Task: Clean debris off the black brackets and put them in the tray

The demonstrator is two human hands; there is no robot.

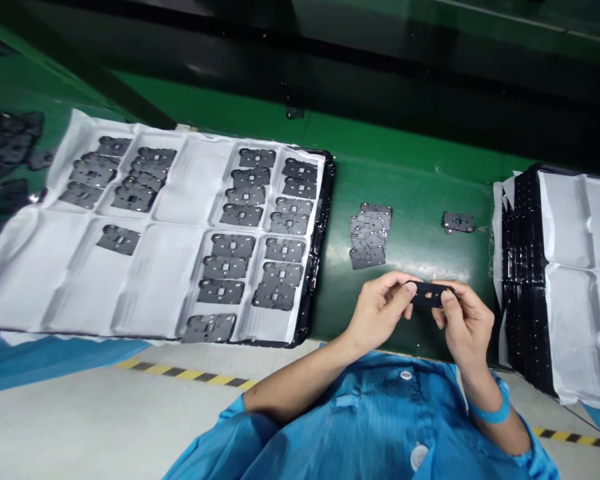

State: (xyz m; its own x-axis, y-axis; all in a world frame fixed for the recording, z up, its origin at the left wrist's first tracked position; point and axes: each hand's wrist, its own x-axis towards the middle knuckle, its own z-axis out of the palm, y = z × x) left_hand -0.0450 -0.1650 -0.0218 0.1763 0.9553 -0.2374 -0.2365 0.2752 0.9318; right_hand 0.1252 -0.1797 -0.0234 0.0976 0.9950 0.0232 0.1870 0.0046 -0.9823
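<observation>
Between my two hands I hold a small flat black plate (427, 295) with holes in it, just above the front part of the green table. My left hand (383, 308) pinches its left end between thumb and fingers. At its right end, my right hand (464, 320) grips it with the thumb on top. Beyond my left hand lies an overlapping pile of similar dark plates (369, 235). A single dark plate (459, 222) rests on the table past my right hand.
On the left, a tray lined with white sheet (180, 267) holds several dark plates in its compartments. A stack of black trays (525, 280) with white liners stands at the right. More dark parts (10, 143) are heaped at the far left. Another small part (295, 113) lies at the back.
</observation>
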